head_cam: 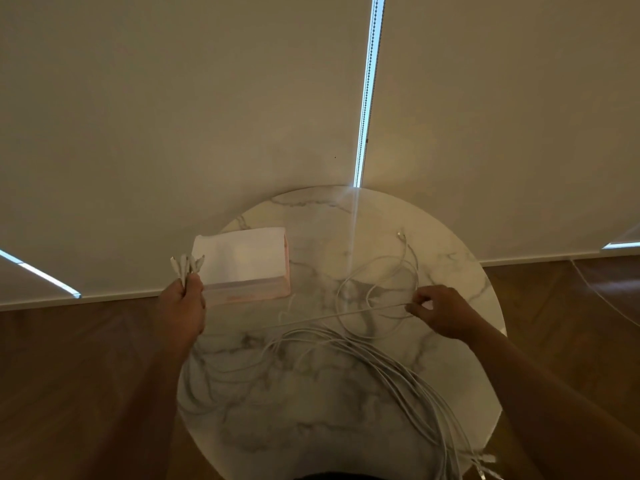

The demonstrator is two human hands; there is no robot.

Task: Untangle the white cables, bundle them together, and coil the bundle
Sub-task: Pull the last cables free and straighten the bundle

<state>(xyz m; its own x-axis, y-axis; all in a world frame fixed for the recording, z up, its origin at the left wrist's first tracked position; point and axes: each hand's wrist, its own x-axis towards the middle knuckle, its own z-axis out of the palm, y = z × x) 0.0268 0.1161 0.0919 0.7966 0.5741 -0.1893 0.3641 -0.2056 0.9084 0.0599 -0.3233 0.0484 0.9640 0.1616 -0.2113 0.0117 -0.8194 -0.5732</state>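
Several white cables (391, 368) lie across a round marble table (311, 410), running as a loose bundle from the middle toward the near right edge. My left hand (181, 306) grips a bunch of cable plug ends (187, 263) that stick up above its fingers, at the table's left edge. My right hand (441, 311) pinches a single cable (332, 315) that stretches leftward across the table. Loose loops (381, 282) of cable lie behind that hand, with one plug end (401, 234) at the far side.
A white and pink box (246, 265) sits at the table's far left, next to my left hand. Dark wooden floor (69, 375) surrounds the table. Pale roller blinds (242, 98) fill the background, with a bead chain (369, 98) hanging down.
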